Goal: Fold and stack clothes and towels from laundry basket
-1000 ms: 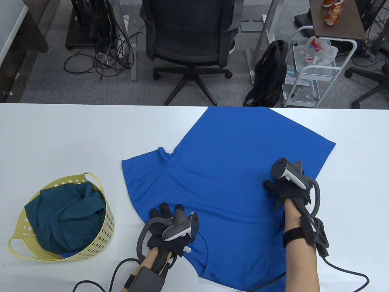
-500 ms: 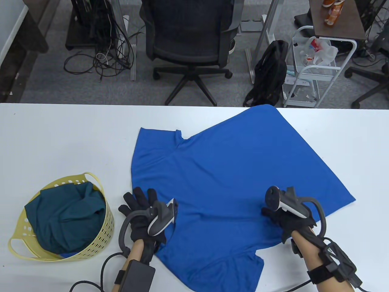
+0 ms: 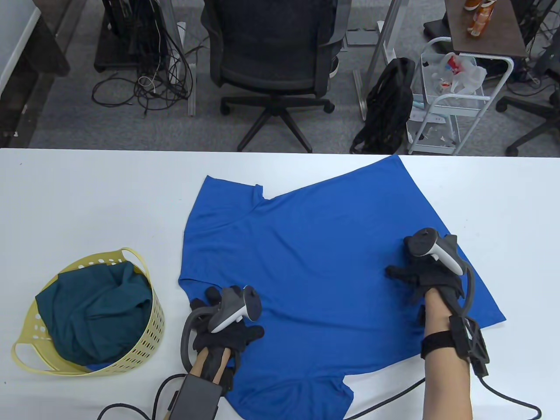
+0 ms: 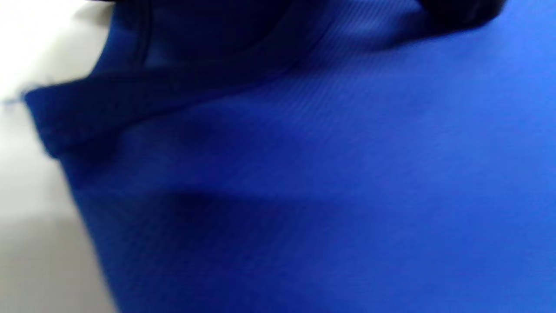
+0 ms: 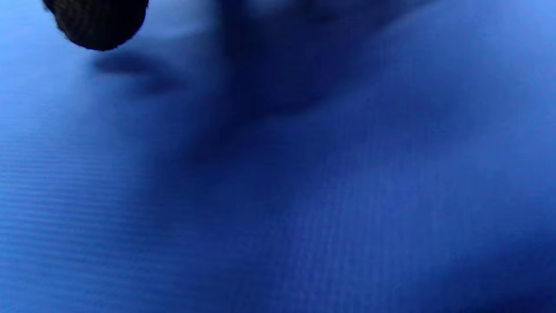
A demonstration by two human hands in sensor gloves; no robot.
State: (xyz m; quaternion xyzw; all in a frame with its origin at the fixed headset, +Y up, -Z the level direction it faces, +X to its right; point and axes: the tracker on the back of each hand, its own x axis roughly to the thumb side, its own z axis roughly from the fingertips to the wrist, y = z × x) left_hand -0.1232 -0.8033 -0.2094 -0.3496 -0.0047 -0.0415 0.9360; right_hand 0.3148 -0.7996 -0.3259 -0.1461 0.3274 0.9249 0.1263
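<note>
Blue shirt (image 3: 315,280) spread flat on white table (image 3: 87,201), under both hands. Left hand (image 3: 223,326) flat on shirt's near-left part, fingers spread, gripping nothing. Right hand (image 3: 426,273) flat on shirt's right side, fingers straight, pressing cloth, holding nothing. Yellow basket (image 3: 140,345) left of left hand, apart from shirt, teal garment (image 3: 94,310) bunched inside. Office chair (image 3: 273,52), black backpack (image 3: 389,105), white cart (image 3: 455,109) beyond table's far edge.

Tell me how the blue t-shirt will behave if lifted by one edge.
The blue t-shirt lies flat and thin with soft creases, so it will likely drape limply. Its fine, smooth-looking knit, seen in the wrist views, may slide easily on the white table. It probably weighs little.
</note>
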